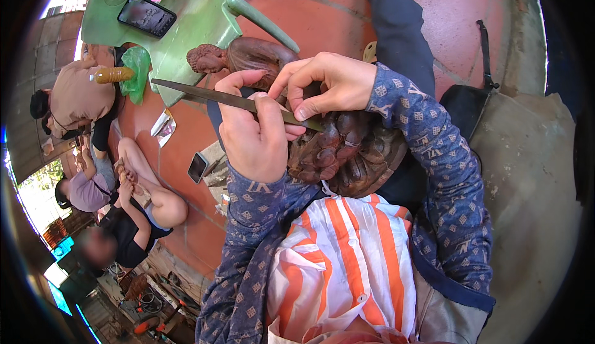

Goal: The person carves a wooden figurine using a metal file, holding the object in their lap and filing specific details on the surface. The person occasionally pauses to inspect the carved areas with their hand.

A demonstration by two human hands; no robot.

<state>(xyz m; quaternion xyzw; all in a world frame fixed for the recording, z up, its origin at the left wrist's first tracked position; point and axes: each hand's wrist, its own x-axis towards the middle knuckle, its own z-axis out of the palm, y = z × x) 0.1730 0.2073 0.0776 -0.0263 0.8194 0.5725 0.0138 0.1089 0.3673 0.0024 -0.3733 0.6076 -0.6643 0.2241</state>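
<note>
A dark wooden carving [334,152] lies across my lap, its seated figure having a curly-haired head at the far left and a broad, lobed base nearest me. My left hand [257,136] grips a long, flat, tapering metal file [201,92]. The narrow end of the file points to the left, and its wider end reaches over the carving. With thumb and fingers bent together, my right hand [334,87] pinches the file near that wider end. The exact contact between file and wood is hidden by my fingers.
A green plastic chair [192,52] with a phone [147,16] stands at the far left. Another phone [198,167] lies on the red tiles. Several people sit at left, one [139,220] in dark clothes. A bottle [113,75] stands beside a green bag [136,74].
</note>
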